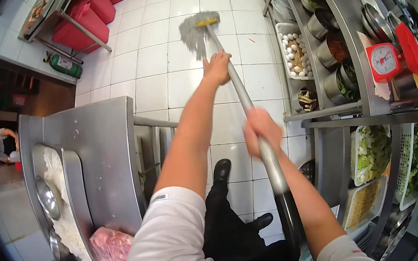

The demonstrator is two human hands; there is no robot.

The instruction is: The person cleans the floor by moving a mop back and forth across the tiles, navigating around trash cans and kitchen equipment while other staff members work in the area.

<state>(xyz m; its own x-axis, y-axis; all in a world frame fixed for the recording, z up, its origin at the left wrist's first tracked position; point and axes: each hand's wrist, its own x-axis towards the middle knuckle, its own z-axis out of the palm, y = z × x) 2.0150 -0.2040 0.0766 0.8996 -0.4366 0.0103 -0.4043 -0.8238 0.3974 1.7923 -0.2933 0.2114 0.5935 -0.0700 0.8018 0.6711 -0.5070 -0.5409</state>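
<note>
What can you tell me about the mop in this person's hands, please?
The mop has a long, silvery, metal-looking handle, darker near the person, a yellow clamp and a grey stringy head lying on the white tiled floor. It slants forward; the left hand grips it nearer the head, the right hand nearer the body.

White tiled floor (158,58); steel counter (97,154); steel shelving (350,24).

No text or number can be read. The dial of the red scale (384,61) on the worktop carries marks and figures, but they are too small to make out. A small tag (161,197) on the left white sleeve (170,239) and a red mark (357,251) on the right sleeve are blurred beyond reading.
</note>
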